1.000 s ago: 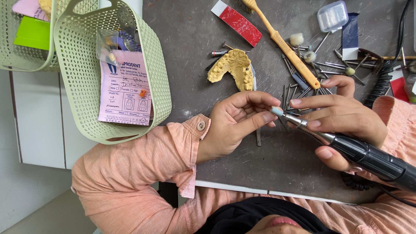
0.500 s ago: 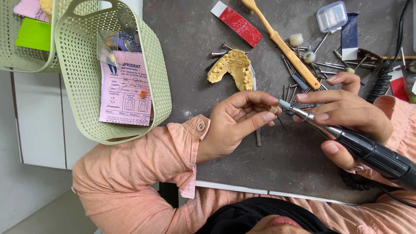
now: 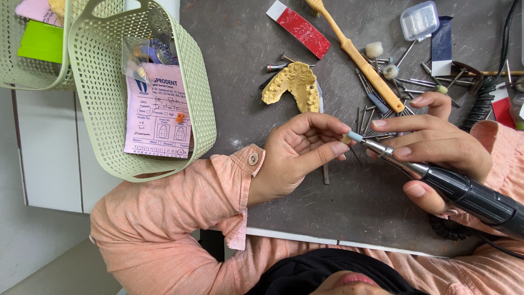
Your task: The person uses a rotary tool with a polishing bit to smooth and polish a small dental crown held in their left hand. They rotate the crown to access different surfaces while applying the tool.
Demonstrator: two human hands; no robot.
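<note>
My left hand (image 3: 297,155) pinches a very small pale piece (image 3: 346,140) between thumb and fingertips; most of it is hidden. My right hand (image 3: 442,145) grips a black and silver rotary handpiece (image 3: 469,194) like a pen. Its light blue tip (image 3: 355,136) touches the small piece. Both hands hover just above the dark grey worktop (image 3: 240,65). A yellow dental cast (image 3: 295,84) lies just beyond my left hand's fingers.
Several metal burs (image 3: 415,82) and a yellow-handled brush (image 3: 365,57) lie scattered behind my right hand. Further back are a red and white strip (image 3: 299,24) and a small clear box (image 3: 418,20). A green perforated basket (image 3: 109,109) holding a pink form (image 3: 158,120) stands at the left.
The handpiece tip has shifted slightly against the small piece, and my right hand's fingers have moved a little. My left hand keeps its pinch in the same place.
</note>
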